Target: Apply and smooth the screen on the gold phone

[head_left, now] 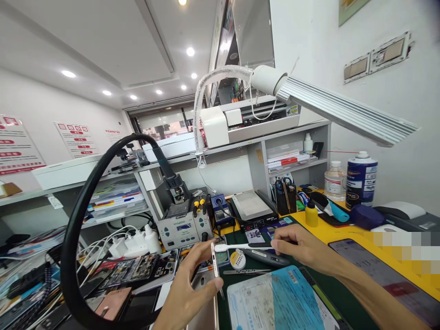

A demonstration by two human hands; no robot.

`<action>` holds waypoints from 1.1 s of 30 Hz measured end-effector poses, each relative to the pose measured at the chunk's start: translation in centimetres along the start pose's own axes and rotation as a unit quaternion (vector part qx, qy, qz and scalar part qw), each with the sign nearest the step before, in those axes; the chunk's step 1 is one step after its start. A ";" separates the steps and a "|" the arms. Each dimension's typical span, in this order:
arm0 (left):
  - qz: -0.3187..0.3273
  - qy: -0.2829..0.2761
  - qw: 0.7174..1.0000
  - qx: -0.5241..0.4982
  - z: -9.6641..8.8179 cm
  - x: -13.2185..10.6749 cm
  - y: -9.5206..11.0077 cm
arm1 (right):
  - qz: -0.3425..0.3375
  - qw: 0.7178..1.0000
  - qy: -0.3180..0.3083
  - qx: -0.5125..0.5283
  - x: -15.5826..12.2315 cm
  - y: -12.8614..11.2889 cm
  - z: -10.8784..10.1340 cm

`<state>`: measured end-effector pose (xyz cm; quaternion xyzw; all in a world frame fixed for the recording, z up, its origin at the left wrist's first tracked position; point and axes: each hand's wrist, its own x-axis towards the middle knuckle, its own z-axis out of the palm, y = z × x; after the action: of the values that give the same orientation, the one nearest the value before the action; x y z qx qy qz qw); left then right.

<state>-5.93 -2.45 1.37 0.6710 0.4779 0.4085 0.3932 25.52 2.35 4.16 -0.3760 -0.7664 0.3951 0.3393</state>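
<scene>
Phone (215, 265) sits in the lower middle of the frame, held up on its thin side above the tabletop (347, 230). The left hand (187, 293) holds it. Its grip is clamped on the phone, with the fingers on the top end and the thumb on the low end. The right hand (302, 250) comes in from the lower right. Its grip is shut tight on a white brush (242, 246), pinched near the dark end. The head of the brush is at the top of the phone's thin side. I cannot tell if it touches or is just beside it.

Just under the brush lie a small round tin (237, 259) and thin metal tweezers (240, 272). A blue and white sheet (275, 298) lies near the bottom of the frame on a dark green mat (326, 288). A yellow bottle (311, 214) stands farther back, to the right of the middle.

I think the phone could slip. The left hand holds it only by its two ends, so a hard push from the brush may tip it out and drop it on the tabletop. The brush could also slide off the thin side and poke the left fingers. If the right arm swings wide, it may knock the round tin or the tweezers away. A big black hose (74, 238) curves at the left, close to the left arm, and it could get in the way.
</scene>
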 end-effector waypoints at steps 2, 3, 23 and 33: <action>-0.009 0.002 1.000 0.001 0.0 0.0 0.0 | 0.002 1.000 -0.009 0.006 -0.1 -0.1 -0.1; -0.009 0.002 1.000 0.002 0.0 0.0 0.0 | 0.003 1.000 -0.013 0.009 -0.1 -0.2 -0.1; 0.039 -0.005 0.999 0.010 -0.2 0.0 -0.1 | 0.009 0.999 -0.045 0.014 -0.3 0.7 -0.6; 0.045 0.011 0.999 0.013 0.2 -0.1 0.6 | 0.010 0.997 0.055 -0.045 0.3 0.9 0.4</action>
<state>-5.54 -2.73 1.84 0.6922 0.4566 0.4269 0.3606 25.26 2.84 3.29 -0.4196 -0.7600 0.3423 0.3593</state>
